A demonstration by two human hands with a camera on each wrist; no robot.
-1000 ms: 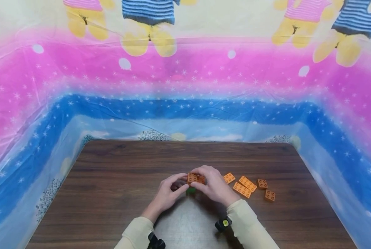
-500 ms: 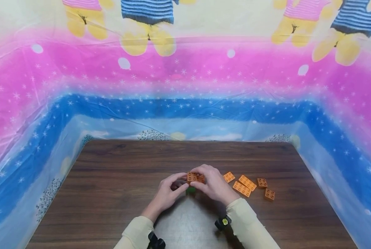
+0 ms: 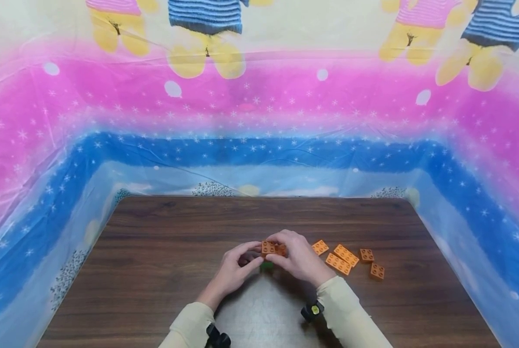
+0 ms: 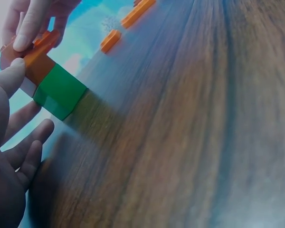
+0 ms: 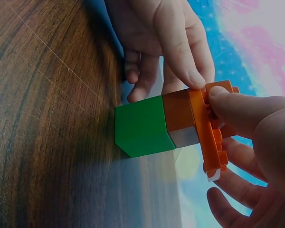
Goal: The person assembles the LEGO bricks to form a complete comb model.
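Observation:
A small stack of toy bricks stands upright on the table in front of the person. Its base is a green block (image 5: 141,126), with an orange brick (image 5: 178,110) on it and a thin studded orange plate (image 5: 208,142) above. On one end of that plate sits a small darker orange brick (image 3: 268,248). The left hand (image 3: 235,268) pinches the stack at plate height with thumb and forefinger, its other fingers loosely bent beside the green block. The right hand (image 3: 300,260) pinches the top brick, its thumb over the studs. Parts of the far fingers are hidden behind the bricks.
To the right of the hands lie several loose pieces: a pair of flat orange plates (image 3: 339,264), a smaller plate (image 3: 320,248) and two small darker orange bricks (image 3: 377,272). A printed cloth (image 3: 259,151) encloses the wooden table (image 3: 164,232) at the back and sides.

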